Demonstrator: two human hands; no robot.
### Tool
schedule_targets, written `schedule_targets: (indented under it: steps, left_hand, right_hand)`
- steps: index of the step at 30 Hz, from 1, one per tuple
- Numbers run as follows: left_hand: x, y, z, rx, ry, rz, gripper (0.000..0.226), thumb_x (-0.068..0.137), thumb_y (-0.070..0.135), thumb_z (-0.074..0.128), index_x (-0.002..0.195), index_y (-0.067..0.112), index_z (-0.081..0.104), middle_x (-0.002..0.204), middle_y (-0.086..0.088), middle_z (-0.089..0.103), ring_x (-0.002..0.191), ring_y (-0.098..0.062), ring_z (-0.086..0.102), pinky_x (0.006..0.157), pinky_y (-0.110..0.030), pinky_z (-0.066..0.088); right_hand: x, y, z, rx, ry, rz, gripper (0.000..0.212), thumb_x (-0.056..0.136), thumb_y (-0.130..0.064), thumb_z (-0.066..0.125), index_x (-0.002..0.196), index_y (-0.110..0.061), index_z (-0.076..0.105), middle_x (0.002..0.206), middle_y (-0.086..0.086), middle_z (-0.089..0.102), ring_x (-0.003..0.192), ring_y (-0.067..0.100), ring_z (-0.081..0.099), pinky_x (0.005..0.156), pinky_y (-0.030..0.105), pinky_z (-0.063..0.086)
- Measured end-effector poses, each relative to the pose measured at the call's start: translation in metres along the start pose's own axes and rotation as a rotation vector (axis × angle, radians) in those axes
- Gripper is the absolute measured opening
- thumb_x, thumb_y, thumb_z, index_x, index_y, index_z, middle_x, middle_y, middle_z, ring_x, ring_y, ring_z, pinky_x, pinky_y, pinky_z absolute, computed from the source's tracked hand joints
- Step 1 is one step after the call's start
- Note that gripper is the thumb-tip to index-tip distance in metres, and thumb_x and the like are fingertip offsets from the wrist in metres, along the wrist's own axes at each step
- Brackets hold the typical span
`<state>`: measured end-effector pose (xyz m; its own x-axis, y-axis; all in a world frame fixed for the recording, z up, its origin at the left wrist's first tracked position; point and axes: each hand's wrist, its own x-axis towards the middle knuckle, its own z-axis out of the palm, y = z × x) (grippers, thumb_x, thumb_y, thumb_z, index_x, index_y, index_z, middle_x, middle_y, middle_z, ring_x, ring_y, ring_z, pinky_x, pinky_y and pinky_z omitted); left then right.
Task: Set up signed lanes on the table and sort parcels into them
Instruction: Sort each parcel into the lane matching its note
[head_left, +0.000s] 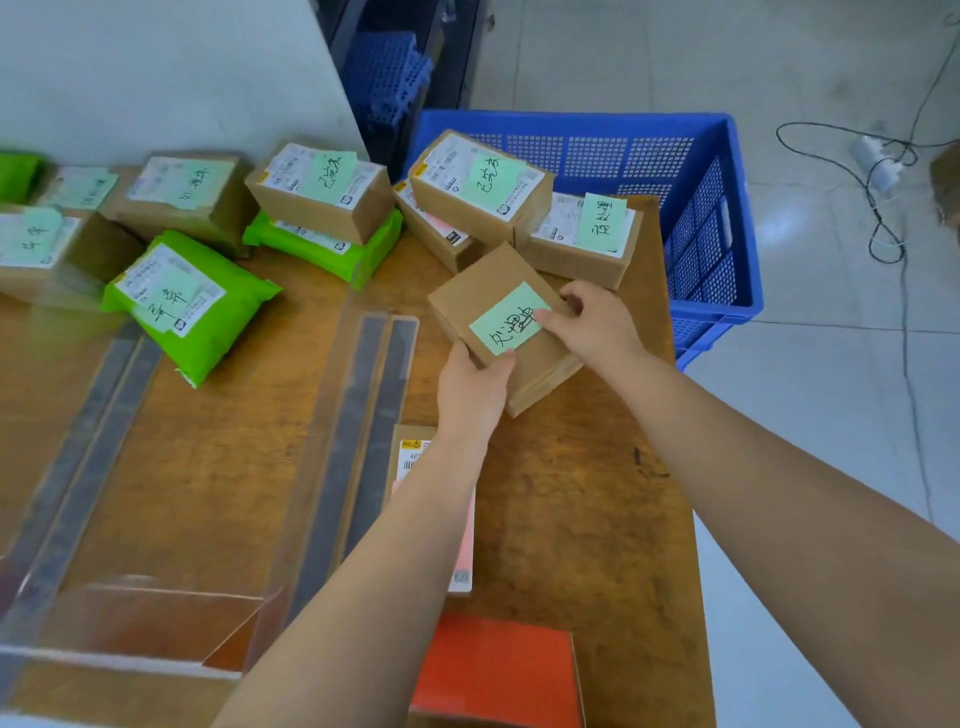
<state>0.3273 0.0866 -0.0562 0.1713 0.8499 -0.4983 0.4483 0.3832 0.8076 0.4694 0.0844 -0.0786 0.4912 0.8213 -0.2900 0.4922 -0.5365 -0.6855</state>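
A brown cardboard parcel with a green handwritten note lies tilted on the wooden table, right of centre. My left hand grips its near left edge, thumb on top by the note. My right hand holds its far right corner, fingertips touching the note. Behind it stand more labelled cardboard parcels, one stacked on another. Green plastic mailers and further boxes lie to the left. Clear acrylic dividers with dark bases run down the table as lanes.
A blue plastic crate stands off the table's far right corner. A flat parcel with a shipping label lies under my left forearm. An orange box sits at the near edge. Cables and a power strip lie on the floor.
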Motion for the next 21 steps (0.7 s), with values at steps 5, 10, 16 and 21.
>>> schedule_targets:
  steps: [5, 10, 16, 21]
  left_hand:
    - [-0.019, 0.001, 0.002, 0.030, 0.053, 0.090, 0.040, 0.091, 0.018, 0.055, 0.130, 0.016, 0.049, 0.127, 0.000, 0.059, 0.116, -0.016, 0.055, 0.082, -0.023, 0.046]
    - [-0.045, 0.007, -0.010, -0.042, 0.082, 0.187, 0.039, 0.089, 0.014, 0.057, 0.129, 0.017, 0.054, 0.121, 0.003, 0.064, 0.109, -0.012, 0.059, 0.085, -0.026, 0.052]
    - [-0.088, 0.007, -0.035, -0.197, 0.146, 0.252, 0.041, 0.088, 0.007, 0.059, 0.126, 0.021, 0.057, 0.107, 0.011, 0.065, 0.095, -0.002, 0.062, 0.087, -0.030, 0.054]
    - [-0.120, -0.002, -0.067, -0.266, 0.230, 0.312, 0.044, 0.084, 0.004, 0.062, 0.127, 0.016, 0.058, 0.105, 0.014, 0.066, 0.090, 0.008, 0.064, 0.087, -0.030, 0.055]
  right_hand:
    - [-0.032, 0.011, -0.004, 0.216, 0.056, 0.059, 0.027, 0.084, -0.033, 0.065, 0.097, -0.013, 0.053, 0.096, -0.004, 0.055, 0.087, 0.013, 0.050, 0.064, 0.025, 0.038]
    - [-0.069, 0.002, -0.018, 0.379, 0.150, 0.063, 0.030, 0.082, -0.031, 0.068, 0.100, -0.010, 0.057, 0.097, -0.003, 0.059, 0.090, 0.014, 0.054, 0.080, 0.032, 0.046]
    - [-0.117, -0.018, -0.021, 0.584, 0.248, 0.018, 0.026, 0.081, -0.026, 0.070, 0.101, -0.016, 0.057, 0.086, -0.016, 0.058, 0.083, 0.004, 0.055, 0.072, 0.020, 0.046]
    - [-0.155, -0.042, -0.014, 0.599, 0.230, -0.093, 0.044, 0.081, -0.026, 0.070, 0.123, -0.020, 0.056, 0.110, -0.003, 0.063, 0.097, 0.009, 0.060, 0.084, 0.028, 0.053]
